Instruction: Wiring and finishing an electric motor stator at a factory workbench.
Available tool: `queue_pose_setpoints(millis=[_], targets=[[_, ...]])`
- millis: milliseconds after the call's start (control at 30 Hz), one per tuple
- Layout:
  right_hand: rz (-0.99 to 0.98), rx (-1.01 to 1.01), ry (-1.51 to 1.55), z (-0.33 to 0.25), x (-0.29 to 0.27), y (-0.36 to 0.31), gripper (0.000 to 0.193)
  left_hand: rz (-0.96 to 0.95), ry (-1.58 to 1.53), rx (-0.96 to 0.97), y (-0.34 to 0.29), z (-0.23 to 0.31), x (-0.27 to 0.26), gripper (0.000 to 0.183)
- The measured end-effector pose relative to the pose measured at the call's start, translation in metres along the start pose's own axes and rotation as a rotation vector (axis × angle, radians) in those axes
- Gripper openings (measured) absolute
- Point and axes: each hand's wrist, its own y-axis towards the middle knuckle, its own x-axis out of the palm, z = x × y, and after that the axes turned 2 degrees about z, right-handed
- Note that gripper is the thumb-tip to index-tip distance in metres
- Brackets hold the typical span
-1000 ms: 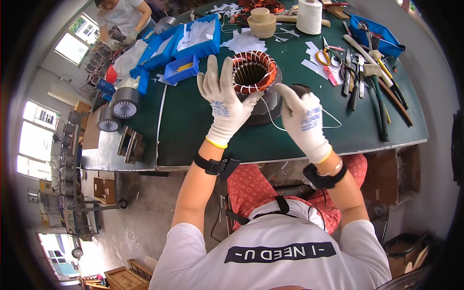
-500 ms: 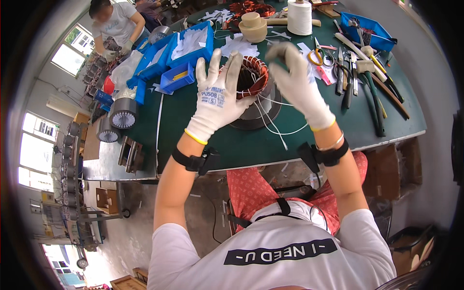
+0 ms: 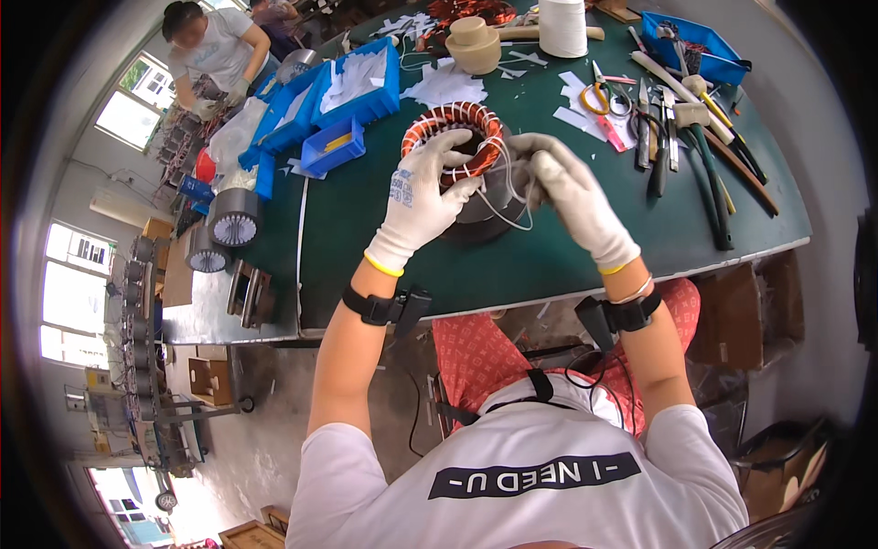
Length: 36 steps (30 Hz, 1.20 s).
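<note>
A motor stator point(image 3: 471, 112) with a ring of copper-orange windings, laced round with white cord, rests at the middle of the green table. My gloved left hand point(image 3: 419, 201) grips its near-left rim, the fingers hooked over into the opening and the thumb on the near side. Below and right of the stator shows a dark round base point(image 3: 494, 203). White cord point(image 3: 523, 227) loops from the stator's right side towards my gloved right hand point(image 3: 581, 206). That hand is closed, its fingers curled together at the cord; the exact pinch is partly hidden.
Blue bins point(image 3: 366, 82) with white paper pieces stand at the back left. A cord spool point(image 3: 562, 32) stands at the far side. Scissors point(image 3: 596, 99), a mallet point(image 3: 692, 115) and several hand tools lie at right. A co-worker point(image 3: 219, 50) handles parts at far left.
My left hand has curled its fingers into the stator's opening. My right hand has come down from above the stator's right side and closed at the cord, whose loose ends have been drawn up.
</note>
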Motion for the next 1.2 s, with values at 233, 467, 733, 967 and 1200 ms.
queue_pose_setpoints(millis=[233,467,733,967,1200], targets=[[0.517,-0.326,0.445,-0.041,-0.105,-0.074,0.026,0.119,0.061,0.345,-0.002,-0.006,-0.002,0.019],[1.146,-0.461,-0.897,-0.027,-0.181,-0.122,0.021,0.090,0.063,0.291,0.000,-0.004,0.003,0.024],[0.126,0.302,-0.662,-0.006,-0.064,-0.209,0.011,0.172,0.108,0.363,-0.001,-0.008,0.002,0.021],[-0.156,0.322,-0.787,-0.008,-0.054,-0.190,0.015,0.093,0.090,0.263,-0.006,-0.002,-0.003,0.026],[0.391,-0.260,-0.881,0.004,0.033,-0.012,0.030,0.113,0.081,0.308,-0.004,-0.009,0.005,0.027]])
